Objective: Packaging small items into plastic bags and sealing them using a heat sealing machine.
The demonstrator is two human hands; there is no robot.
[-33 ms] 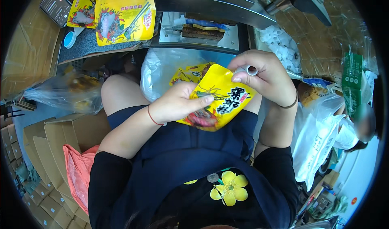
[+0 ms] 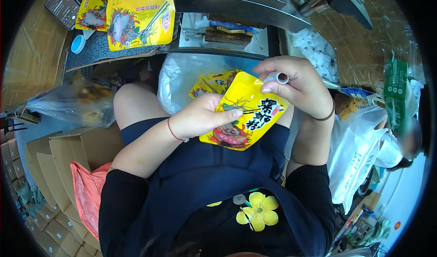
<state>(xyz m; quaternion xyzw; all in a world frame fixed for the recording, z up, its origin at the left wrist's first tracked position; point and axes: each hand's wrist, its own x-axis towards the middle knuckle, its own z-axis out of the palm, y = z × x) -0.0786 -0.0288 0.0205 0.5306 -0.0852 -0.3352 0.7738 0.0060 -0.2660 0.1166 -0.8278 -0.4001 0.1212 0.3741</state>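
Over my lap, my left hand (image 2: 207,116) is closed on a yellow printed pouch (image 2: 259,118), its thumb lying across the front. The pouch is tilted, with one corner reaching up toward my other hand. My right hand (image 2: 298,84) pinches a short white plastic tube (image 2: 282,78) between thumb and fingers, its round open end showing. The tube is close beside the pouch's upper edge; I cannot tell whether they touch. Behind the pouch, more yellow pouches (image 2: 207,85) lie in a clear plastic bag (image 2: 170,82) between my knees.
Ahead is a metal machine (image 2: 236,2) with a block on its bed. A stack of yellow pouches (image 2: 141,20), a phone (image 2: 63,7) and a blue-white cap (image 2: 78,44) lie left of it. White plastic pieces (image 2: 314,52) fill a box at right. Cardboard boxes (image 2: 59,152) stand at left.
The pouch has shifted slightly right and its lower end slightly down in my left hand. My right hand, with the white tube, has barely moved.
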